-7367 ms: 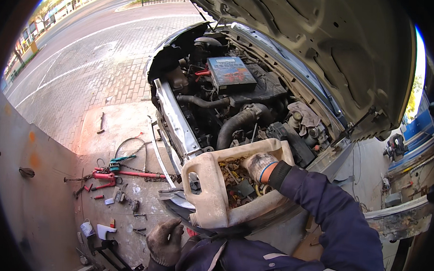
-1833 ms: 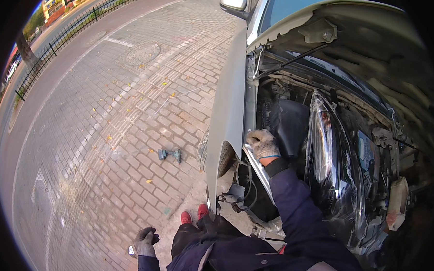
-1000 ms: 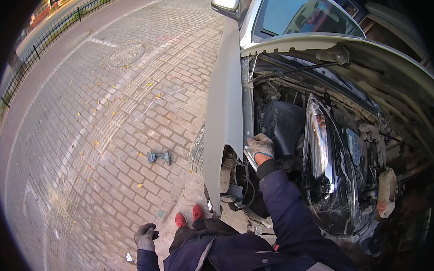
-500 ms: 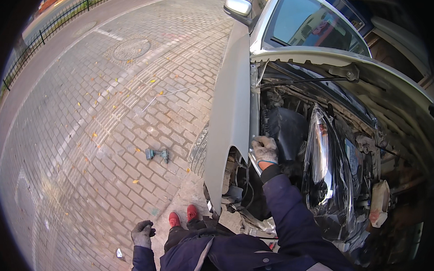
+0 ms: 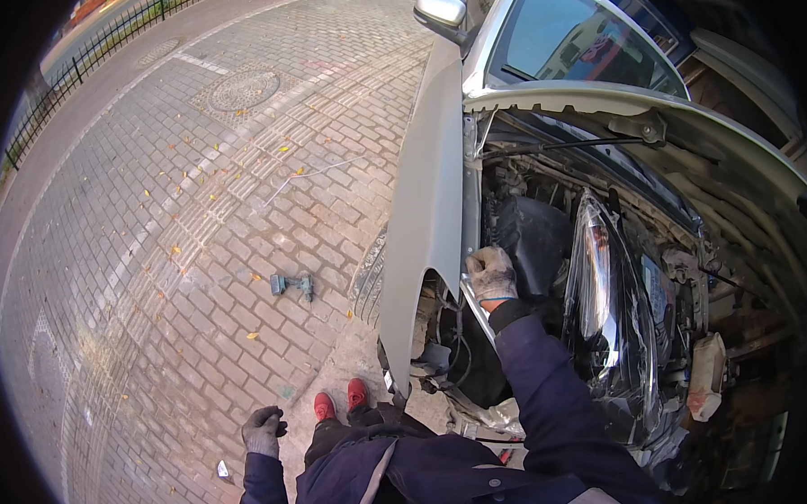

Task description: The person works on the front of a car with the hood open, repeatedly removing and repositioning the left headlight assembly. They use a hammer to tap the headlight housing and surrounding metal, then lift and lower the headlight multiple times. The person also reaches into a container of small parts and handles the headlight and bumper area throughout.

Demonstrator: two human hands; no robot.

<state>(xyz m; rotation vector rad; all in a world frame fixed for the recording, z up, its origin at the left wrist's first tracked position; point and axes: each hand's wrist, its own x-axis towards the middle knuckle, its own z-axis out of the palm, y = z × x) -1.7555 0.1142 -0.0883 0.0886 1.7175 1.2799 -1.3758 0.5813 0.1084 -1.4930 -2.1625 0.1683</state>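
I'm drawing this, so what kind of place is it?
Probably an outdoor car-repair spot: a hood is up, a plastic-wrapped headlight lies over the engine bay, and a power tool rests on the paving bricks.

The fender (image 5: 429,208) is grey, the shoes (image 5: 358,394) red.

- The right hand (image 5: 492,274), gloved, is curled at the upper end of a silvery metal strip (image 5: 478,310), beside the car's grey fender (image 5: 424,190); its fingertips' exact hold is hidden.
- The left hand (image 5: 262,430), also gloved, hangs with fingers loosely bent above the brick paving (image 5: 211,334).
- A headlight (image 5: 593,292) wrapped in clear plastic lies across the engine bay, right of a black plastic housing (image 5: 534,244).
- The hood (image 5: 731,167) stands raised.
- A beige plastic container (image 5: 706,369) sits near the headlight.
- A teal power tool (image 5: 292,286) lies on the paving, near red shoes (image 5: 325,407).
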